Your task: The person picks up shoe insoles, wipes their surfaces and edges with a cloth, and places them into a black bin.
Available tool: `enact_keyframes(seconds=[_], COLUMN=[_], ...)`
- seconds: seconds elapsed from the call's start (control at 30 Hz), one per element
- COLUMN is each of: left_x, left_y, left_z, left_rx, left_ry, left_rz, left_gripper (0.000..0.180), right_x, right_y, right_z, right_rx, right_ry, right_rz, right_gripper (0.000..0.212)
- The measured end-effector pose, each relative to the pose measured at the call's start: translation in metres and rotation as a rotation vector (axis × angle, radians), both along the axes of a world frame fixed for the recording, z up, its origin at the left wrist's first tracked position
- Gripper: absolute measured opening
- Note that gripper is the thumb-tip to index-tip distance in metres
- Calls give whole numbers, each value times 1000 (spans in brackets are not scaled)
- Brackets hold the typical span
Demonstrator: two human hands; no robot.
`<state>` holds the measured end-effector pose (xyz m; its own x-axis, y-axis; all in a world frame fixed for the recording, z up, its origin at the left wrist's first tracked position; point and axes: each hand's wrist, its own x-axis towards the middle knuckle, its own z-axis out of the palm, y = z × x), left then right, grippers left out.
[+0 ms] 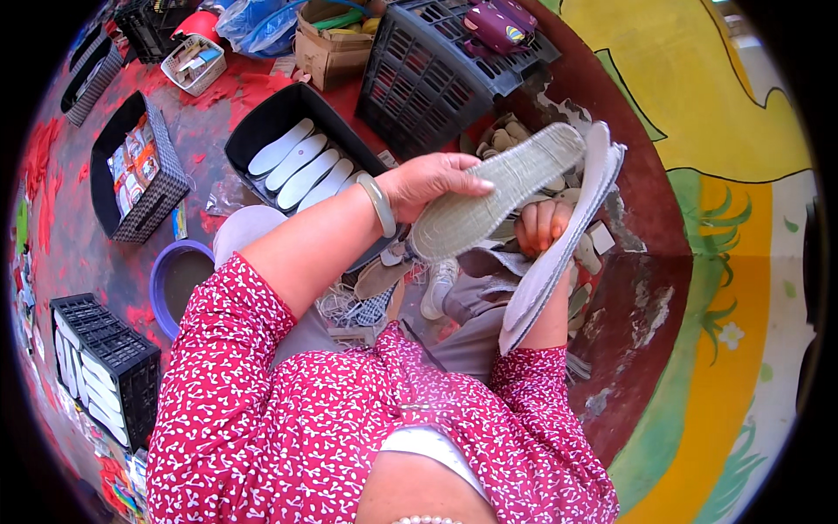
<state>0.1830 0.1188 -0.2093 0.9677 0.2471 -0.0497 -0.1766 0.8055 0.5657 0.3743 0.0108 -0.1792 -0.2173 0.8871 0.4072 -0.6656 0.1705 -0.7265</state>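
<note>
A long grey-green shoe sole (pixel 515 188) with a woven-looking face is held up before me, tilted toward the upper right. My left hand (pixel 432 182), with a bracelet at the wrist, pinches its edge, thumb lying on top. On the right, my right hand (pixel 543 225) curls its fingers around a pale fabric sole (pixel 576 229) with a thick, layered-looking edge. That sole stands nearly edge-on and hides part of the hand. The upper ends of both soles come close together. Below them, a grey fabric piece (pixel 491 262) shows near my right wrist.
White insoles lie in a black bin (pixel 244 131) ahead. A dark plastic crate (pixel 419 87) carries a purple bag (pixel 502 26). To the left are a purple basin (pixel 166 306), a patterned basket (pixel 161 196) and a black crate (pixel 140 384) of white soles. A painted wall (pixel 698 87) borders the right.
</note>
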Motion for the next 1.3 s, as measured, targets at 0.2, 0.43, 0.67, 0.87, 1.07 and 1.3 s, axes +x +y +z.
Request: enact_keyframes(seconds=[0.2, 0.43, 0.67, 0.87, 1.07, 1.3], left_x=[10, 13, 8, 13, 9, 2], left_y=[7, -8, -3, -7, -6, -12], left_z=[-18, -14, -21, -31, -32, -32], left_rx=[357, 30, -75, 160, 379, 652], left_ry=[115, 46, -43, 42, 160, 76], left_rz=[327, 256, 237, 208, 126, 282], left_gripper=[30, 38, 46, 55, 53, 51], right_x=[-4, -21, -25, -19, 20, 10], right_y=[-13, 8, 8, 12, 5, 1], right_z=[10, 3, 5, -3, 13, 14], right_rx=[-426, -818, -747, -662, -541, -255], right_ry=[-276, -469, -538, -839, -666, -664], right_rz=[-312, -473, -485, -611, -943, -1065], right_gripper=[30, 23, 26, 32, 35, 19])
